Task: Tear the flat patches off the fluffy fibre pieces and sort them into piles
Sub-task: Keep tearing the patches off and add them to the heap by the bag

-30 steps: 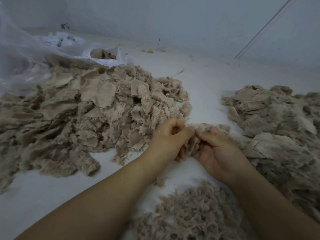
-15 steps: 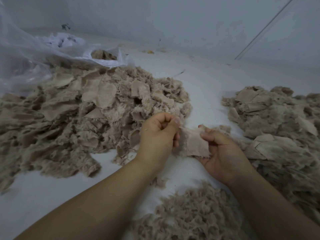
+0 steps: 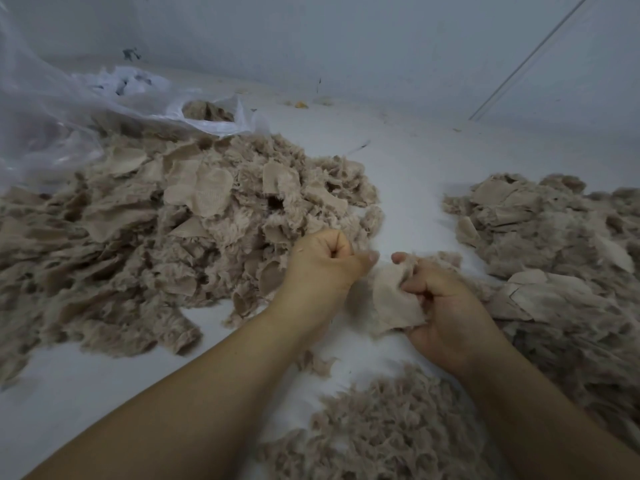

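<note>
Our left hand [image 3: 323, 268] and right hand [image 3: 440, 303] both pinch one patch [image 3: 389, 299] above the white table [image 3: 398, 174]. It hangs between a big pile [image 3: 156, 237], a right pile [image 3: 554, 244] and a fluffy pile [image 3: 388, 431].

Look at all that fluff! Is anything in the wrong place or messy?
A small yellow scrap lies alone by the far wall, unlike the beige heaps. One loose fluffy tuft sits apart between the piles, under the left hand. Otherwise nothing stands out.
</note>
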`<state>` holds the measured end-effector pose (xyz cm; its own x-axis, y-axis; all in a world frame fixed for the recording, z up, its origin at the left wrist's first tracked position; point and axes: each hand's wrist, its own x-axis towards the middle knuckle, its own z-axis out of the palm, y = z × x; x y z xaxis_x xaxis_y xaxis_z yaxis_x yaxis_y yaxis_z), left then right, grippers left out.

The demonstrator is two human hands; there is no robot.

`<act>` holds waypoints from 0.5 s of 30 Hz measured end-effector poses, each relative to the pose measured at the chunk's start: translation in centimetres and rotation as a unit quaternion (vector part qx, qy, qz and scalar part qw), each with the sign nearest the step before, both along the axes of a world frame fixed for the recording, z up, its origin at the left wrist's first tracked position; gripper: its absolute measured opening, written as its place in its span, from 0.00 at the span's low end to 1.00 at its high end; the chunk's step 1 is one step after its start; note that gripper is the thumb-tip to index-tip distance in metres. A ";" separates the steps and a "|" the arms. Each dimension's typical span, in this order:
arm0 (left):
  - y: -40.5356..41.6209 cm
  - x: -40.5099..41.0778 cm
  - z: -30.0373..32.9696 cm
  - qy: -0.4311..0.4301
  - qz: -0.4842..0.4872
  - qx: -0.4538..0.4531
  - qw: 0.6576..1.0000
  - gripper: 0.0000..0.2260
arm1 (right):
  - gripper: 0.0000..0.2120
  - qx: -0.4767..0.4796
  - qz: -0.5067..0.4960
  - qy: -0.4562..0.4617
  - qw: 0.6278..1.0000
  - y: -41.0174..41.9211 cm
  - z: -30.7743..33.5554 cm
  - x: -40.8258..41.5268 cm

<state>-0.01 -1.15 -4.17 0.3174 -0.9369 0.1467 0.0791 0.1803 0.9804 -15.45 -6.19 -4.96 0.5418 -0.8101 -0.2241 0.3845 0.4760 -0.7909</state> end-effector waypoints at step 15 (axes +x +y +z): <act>-0.8 -1.3 1.8 -0.053 -0.196 0.083 0.976 0.08 | 0.15 -0.098 0.042 0.083 0.991 0.2 0.0 0.3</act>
<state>-1.29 -1.95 -2.36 -0.0795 -0.9968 -0.0058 0.0071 -0.0063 1.0000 -15.13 -6.01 -4.92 0.5776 -0.8009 -0.1578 0.2072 0.3308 -0.9207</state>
